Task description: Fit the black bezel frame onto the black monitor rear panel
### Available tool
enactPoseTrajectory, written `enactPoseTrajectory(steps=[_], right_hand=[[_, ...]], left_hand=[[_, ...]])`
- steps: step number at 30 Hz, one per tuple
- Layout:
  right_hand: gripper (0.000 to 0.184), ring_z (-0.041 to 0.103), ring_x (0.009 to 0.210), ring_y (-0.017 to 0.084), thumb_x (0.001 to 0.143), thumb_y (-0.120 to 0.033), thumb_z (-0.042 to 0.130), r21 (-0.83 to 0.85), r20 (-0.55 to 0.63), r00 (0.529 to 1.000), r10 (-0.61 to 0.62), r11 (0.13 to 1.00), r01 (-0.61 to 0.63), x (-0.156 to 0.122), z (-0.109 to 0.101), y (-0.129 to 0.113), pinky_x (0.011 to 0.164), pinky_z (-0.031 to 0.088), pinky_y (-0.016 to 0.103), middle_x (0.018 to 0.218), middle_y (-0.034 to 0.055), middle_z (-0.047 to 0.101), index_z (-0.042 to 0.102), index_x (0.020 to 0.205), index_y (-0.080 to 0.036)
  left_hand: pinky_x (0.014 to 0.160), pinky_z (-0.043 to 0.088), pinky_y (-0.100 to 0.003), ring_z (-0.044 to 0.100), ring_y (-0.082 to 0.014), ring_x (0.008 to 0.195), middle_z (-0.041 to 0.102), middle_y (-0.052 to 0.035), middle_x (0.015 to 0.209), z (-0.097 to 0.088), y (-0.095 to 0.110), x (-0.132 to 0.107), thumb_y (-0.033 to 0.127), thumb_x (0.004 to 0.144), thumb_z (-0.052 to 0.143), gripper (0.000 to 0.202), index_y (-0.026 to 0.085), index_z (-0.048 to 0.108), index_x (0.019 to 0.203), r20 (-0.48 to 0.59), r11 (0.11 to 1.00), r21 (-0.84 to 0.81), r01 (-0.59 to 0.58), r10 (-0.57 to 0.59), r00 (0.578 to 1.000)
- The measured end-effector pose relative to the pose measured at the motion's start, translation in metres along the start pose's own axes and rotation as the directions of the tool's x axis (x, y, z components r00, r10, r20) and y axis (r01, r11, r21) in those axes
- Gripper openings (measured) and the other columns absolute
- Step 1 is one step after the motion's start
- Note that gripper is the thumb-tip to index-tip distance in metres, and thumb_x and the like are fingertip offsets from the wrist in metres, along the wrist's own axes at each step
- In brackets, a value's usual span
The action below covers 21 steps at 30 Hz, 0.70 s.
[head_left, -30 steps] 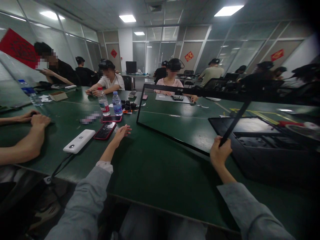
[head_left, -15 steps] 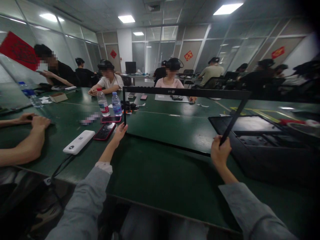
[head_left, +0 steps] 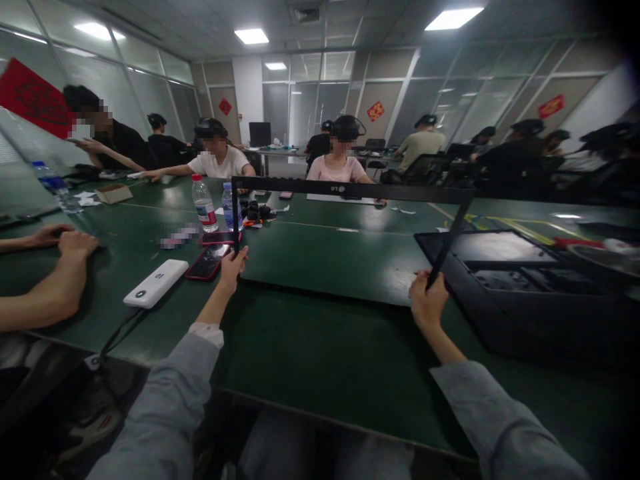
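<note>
While both arms reach forward over the green table (head_left: 320, 353), the person's two hands hold one thin black frame (head_left: 360, 191) between them. The left hand (head_left: 233, 270) is clamped on the left bar of the frame, low down, with the fingers against it. The right hand (head_left: 429, 298) is closed around the lower part of the right bar. The frame stands tilted above the middle of the table, its wide bar with the upside-down logo on the far side and its thin bar on the near side; I cannot tell if this thin bar touches the table.

To the right of the right hand lies a large black case (head_left: 540, 323), whose details are dark. To the left of the left hand, a phone (head_left: 207, 262) lies near, and a white power bank (head_left: 156, 285) lies beyond it, with a cable (head_left: 120, 333) running toward the near edge. Behind the phone stand a red-capped bottle (head_left: 204, 207) and a blue-labelled bottle (head_left: 227, 208), the second partly hidden by the frame. At the far left, another person's forearm (head_left: 47, 293) rests on the table.
</note>
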State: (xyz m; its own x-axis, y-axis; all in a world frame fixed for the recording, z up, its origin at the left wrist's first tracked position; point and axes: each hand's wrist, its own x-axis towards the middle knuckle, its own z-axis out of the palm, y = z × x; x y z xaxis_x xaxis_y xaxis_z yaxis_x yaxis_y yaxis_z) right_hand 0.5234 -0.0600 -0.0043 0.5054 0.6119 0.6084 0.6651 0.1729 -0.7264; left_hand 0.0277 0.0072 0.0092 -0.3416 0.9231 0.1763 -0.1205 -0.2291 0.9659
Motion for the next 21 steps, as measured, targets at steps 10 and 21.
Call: enactPoseTrajectory(steps=[10, 21], right_hand=[[0.056, 0.060, 0.072, 0.027, 0.094, -0.066, 0.036, -0.133, -0.067, 0.998, -0.014, 0.991, 0.005, 0.006, 0.012, 0.003, 0.071, 0.046, 0.041, 0.082, 0.0122, 0.063, 0.057, 0.108, -0.015], [0.056, 0.056, 0.058, 0.023, 0.096, -0.070, 0.032, -0.080, 0.018, 1.000, -0.014, 0.997, 0.016, 0.007, 0.011, 0.005, 0.063, 0.044, 0.037, 0.066, 0.0018, 0.056, 0.053, 0.106, -0.019]], left_hand=[[0.040, 0.022, -0.020, 0.032, -0.0044, 0.040, 0.039, 0.0093, 0.049, 0.000, -0.005, -0.001, 0.046, 0.074, 0.077, 0.039, 0.021, 0.048, 0.065, -0.168, 0.994, 0.007, -0.109, 0.109, 0.980], [0.041, 0.023, -0.021, 0.030, -0.0045, 0.040, 0.036, 0.0104, 0.049, 0.001, -0.008, 0.003, 0.046, 0.071, 0.080, 0.042, 0.022, 0.045, 0.066, -0.125, 0.998, -0.015, -0.065, 0.062, 0.990]])
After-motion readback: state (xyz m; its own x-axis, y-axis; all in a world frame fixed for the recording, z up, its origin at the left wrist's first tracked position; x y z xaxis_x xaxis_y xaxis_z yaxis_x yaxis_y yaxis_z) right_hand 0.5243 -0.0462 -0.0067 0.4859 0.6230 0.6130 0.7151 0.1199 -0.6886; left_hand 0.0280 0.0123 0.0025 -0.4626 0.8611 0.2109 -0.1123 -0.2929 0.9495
